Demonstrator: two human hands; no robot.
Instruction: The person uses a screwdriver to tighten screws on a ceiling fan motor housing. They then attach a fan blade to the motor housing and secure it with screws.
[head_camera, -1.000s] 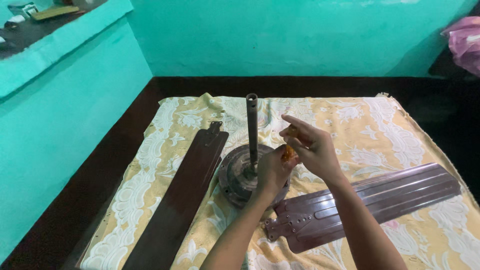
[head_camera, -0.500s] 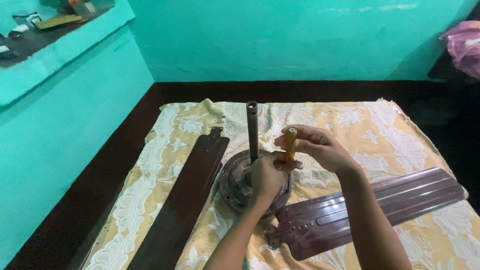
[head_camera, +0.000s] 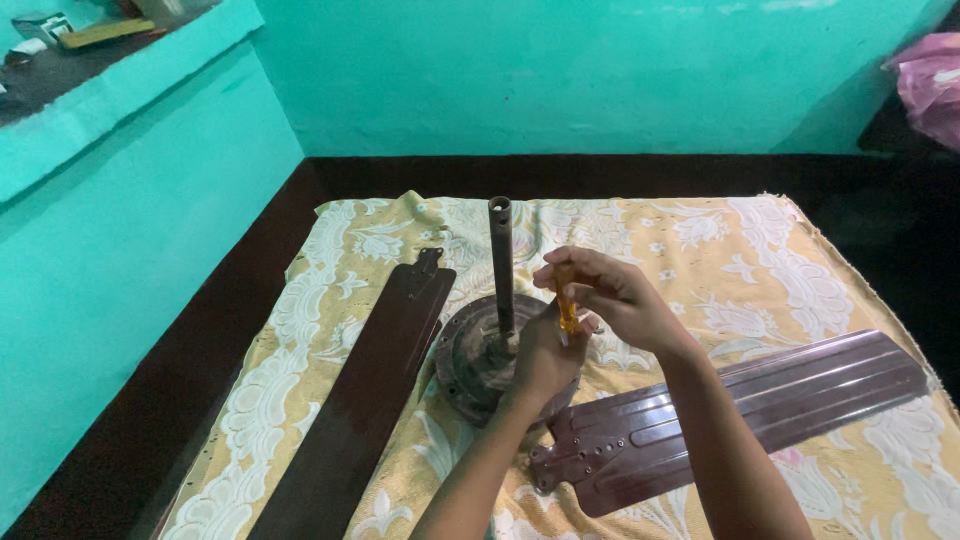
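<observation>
The fingers (head_camera: 575, 270) of the right hand (head_camera: 615, 300) are closing around the orange-handled screwdriver (head_camera: 567, 305), holding it upright over the fan motor (head_camera: 480, 355); the left hand (head_camera: 545, 355) is pressing on the motor's rim, its fingers curled there, gripping nothing I can make out; the motor is sitting on a soft floral cloth (head_camera: 720, 250), so it may be rocking and the tip could be slipping off its screw toward the steadying hand; loose blades (head_camera: 740, 415) are lying close alongside.
</observation>
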